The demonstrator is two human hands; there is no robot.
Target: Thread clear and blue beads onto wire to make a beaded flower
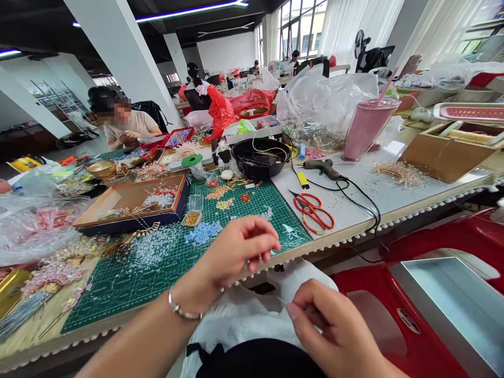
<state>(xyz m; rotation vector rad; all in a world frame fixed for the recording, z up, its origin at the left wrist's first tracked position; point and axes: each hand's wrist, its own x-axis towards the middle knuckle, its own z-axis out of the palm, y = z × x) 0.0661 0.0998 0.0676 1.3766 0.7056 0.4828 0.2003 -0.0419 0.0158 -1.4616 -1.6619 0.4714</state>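
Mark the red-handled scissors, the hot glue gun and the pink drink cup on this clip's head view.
Red-handled scissors (311,210), head view, point where the handles cross.
Hot glue gun (325,168), head view, point on the body.
Pink drink cup (366,126), head view, point on the cup's side.

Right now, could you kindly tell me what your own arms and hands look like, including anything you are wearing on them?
Both forearms are bare, with no sleeves or gloves on the left hand or the right hand. A slim silver-coloured bracelet circles the left wrist. No rings show on the fingers, and the one clearly visible nail looks short and unpainted.
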